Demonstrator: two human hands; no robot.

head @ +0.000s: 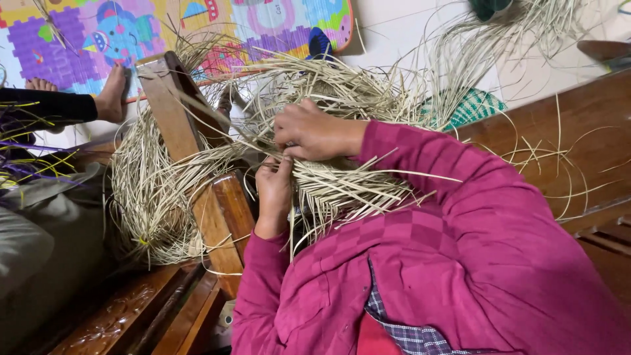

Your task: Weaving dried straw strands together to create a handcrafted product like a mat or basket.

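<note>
Straw weaving [342, 177], a half-made mat of pale flat strips, lies at the middle of the view across the person's lap and the wooden seat edge. Left hand [274, 190] is closed on a few of its strips, fingers curled and pinching them at the near edge of the woven patch. Right hand [309, 131] sits just above it, at 12 o'clock from the left one, fingers bent down and pressed onto the weaving; whether it actually grips a strip or only holds the work flat I cannot tell. Both wrists come out of magenta checked sleeves [434, 217], with a blue plaid shirt [401, 329] showing at 6 o'clock.

Loose ends fan out from the weaving in all directions. At 9 o'clock a thick bundle of straw strips [151, 190] hangs looped over a brown wooden armrest [197, 171], which runs from 11 o'clock down to 7 o'clock. At 3 o'clock is a brown wooden surface [578, 131] with a few stray strips on it. At 1 o'clock a green-and-white woven piece [476, 106] peeks from under more straw. At 11 o'clock another person's bare foot [112, 95] rests on a colourful puzzle play mat [79, 39].
</note>
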